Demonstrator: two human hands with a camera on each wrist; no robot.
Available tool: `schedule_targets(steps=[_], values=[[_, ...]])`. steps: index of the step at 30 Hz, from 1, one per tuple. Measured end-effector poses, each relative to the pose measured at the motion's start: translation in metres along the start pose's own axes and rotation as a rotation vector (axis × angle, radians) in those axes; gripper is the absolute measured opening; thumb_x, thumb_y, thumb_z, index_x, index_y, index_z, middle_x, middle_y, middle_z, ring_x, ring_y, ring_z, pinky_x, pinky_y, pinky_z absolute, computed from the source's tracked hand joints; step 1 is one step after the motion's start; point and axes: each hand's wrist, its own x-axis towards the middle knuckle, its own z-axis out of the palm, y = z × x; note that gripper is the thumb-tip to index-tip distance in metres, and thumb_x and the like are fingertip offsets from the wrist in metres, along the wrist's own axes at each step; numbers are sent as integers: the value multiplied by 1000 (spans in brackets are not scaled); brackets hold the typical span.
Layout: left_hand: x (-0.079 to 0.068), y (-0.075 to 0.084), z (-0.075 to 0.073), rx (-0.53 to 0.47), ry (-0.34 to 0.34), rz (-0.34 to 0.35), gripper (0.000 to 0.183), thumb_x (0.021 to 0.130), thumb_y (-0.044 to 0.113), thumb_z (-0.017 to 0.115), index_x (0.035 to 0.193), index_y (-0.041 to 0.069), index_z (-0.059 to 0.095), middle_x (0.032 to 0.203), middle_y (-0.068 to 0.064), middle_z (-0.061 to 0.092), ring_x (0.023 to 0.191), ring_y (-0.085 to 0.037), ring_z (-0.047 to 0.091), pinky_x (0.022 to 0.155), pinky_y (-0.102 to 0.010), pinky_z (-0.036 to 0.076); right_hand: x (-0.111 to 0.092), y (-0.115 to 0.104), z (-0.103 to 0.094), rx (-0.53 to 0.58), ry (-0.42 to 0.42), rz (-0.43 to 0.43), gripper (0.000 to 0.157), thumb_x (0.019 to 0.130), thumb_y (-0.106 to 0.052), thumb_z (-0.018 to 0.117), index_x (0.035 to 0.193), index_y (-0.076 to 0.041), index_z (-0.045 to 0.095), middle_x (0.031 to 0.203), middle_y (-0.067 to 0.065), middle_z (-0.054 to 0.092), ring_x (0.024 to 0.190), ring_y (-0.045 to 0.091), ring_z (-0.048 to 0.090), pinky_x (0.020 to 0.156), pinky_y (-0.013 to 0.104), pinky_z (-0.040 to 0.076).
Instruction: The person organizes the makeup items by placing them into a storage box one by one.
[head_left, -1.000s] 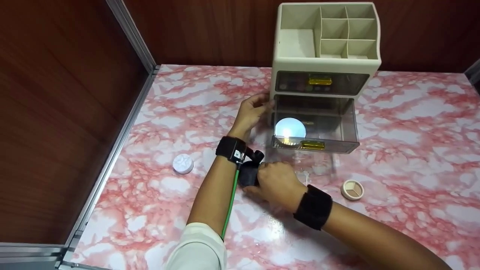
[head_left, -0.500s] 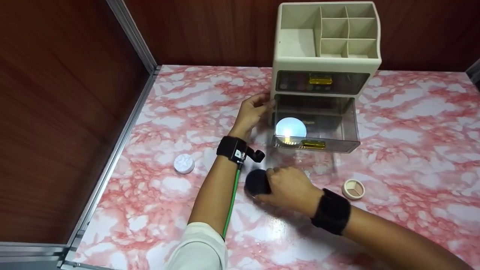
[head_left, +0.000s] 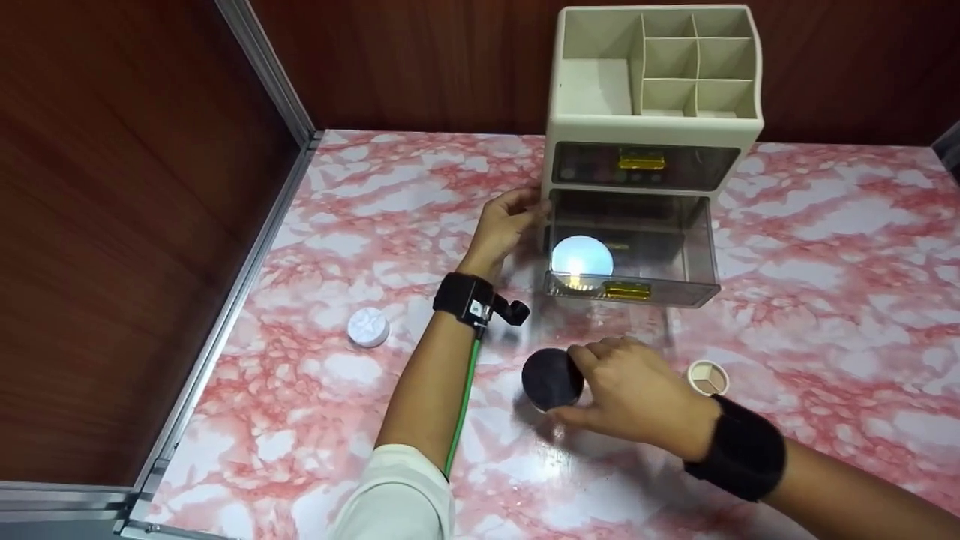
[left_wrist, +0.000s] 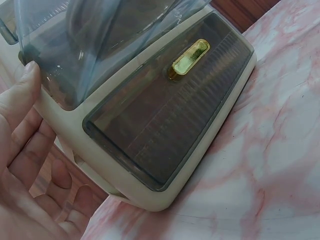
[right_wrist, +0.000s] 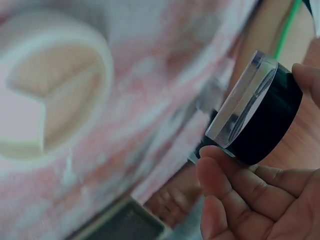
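A marbled red-and-white table [head_left: 840, 300] carries everything here. At its far side stands a cream cabinet [head_left: 652, 129] with compartments on top; a strong shove at its side could probably shift it. Its lower clear drawer [head_left: 684, 293] juts out towards the person, and a knock from a passing arm could jolt it.

The right hand [head_left: 637, 390] grasps a black-lidded jar by its edge, thumb on one side and fingertips on the other. The left hand [head_left: 501, 234] is relaxed and rests at the cabinet's left side, its thumb touching the front edge and its fingers loosely bent; a light touch like that may not hold the cabinet firmly if the drawer is bumped.

Inside the drawer, at the left, a shiny round piece [head_left: 582, 256] lies against the front panel; a jolt could make it slide. The jar [head_left: 553, 379] is in front of the drawer, seemingly above the table. Its rim looks smooth, so a loose pinch could let it slip. A small three-part pot [head_left: 705, 377] sits uncovered near the right wrist, where a low sweep could smear its contents. A white cap [head_left: 368, 327] lies well to the left.
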Motion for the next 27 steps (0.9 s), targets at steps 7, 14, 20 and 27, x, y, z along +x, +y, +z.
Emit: schedule_targets(steps=[7,14,20,27], values=[[-1,0,-1,-2,9,15,32,83,25,80,107,5,72,103,-6,68,93,-17,62,85,-35,52,1,8,-27,8,62,20,73,73,-64,74,109,-2,65,85,9,67,76,28,66,66,45,54],[-1,0,1,8,13,32,32,84,23,79,109,5,72,103,-5,68,93,-15,62,82,-30,51,4,23,-52,-9,224,-31,71,71,-60,77,104,2,66,79,10,67,64,25,63,58,41,54],[0,0,1,-5,8,25,33,84,23,79,110,5,72,105,-5,69,96,-16,62,91,-40,49,7,42,-78,-20,252,55,73,72,-55,79,112,5,64,80,15,67,61,27,61,51,42,54],[-3,5,1,6,-1,21,33,84,24,79,111,6,71,106,-4,69,98,-17,62,93,-41,48,10,66,-104,-29,188,269,73,75,-52,79,115,7,61,78,14,64,56,24,56,45,39,48]])
